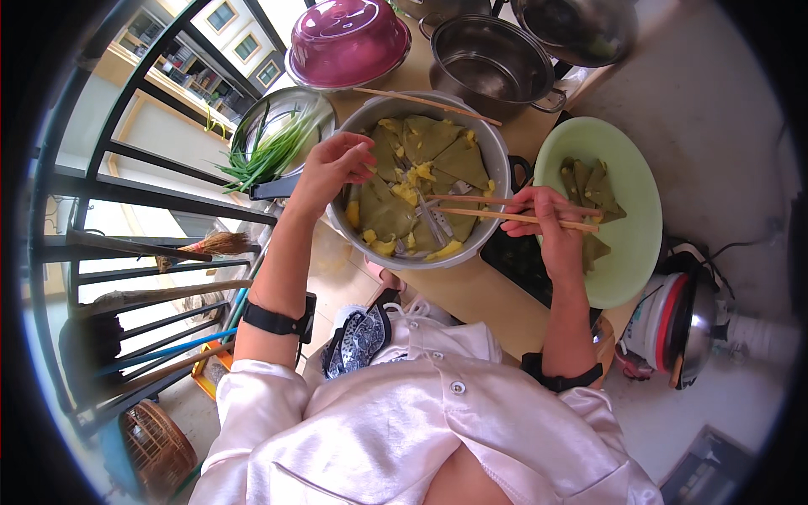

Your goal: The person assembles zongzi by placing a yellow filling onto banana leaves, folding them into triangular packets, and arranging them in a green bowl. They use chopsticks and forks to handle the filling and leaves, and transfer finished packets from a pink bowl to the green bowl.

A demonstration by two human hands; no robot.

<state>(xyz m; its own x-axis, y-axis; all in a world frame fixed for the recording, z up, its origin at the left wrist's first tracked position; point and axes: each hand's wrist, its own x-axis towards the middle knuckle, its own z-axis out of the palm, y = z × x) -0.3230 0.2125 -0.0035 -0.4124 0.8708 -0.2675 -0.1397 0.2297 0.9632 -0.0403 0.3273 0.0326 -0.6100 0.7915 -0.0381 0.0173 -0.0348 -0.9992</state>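
Note:
My right hand [551, 215] grips a pair of wooden chopsticks [471, 213]. Their tips reach over a round metal pot [339, 220], above the metal forks [435, 220] near its middle. Flat green wedge-shaped pieces [459, 164] fill the pot, with yellow chunks [353, 210] scattered on and around them. Over the pot's left rim hovers my left hand [341, 162], fingers loosely bent and holding nothing. A long wooden stick [425, 103] lies across the far rim. To the right, a pale green bowl [635, 252] holds several more green wedges [593, 185].
Behind the pot stand an upturned pink basin [349, 42] and an empty steel pot [492, 63]. Green onions [273, 151] lie on a metal lid at the left. Railings, brooms [210, 246] and a wicker basket [156, 446] line the left side. An appliance [673, 328] sits at the right.

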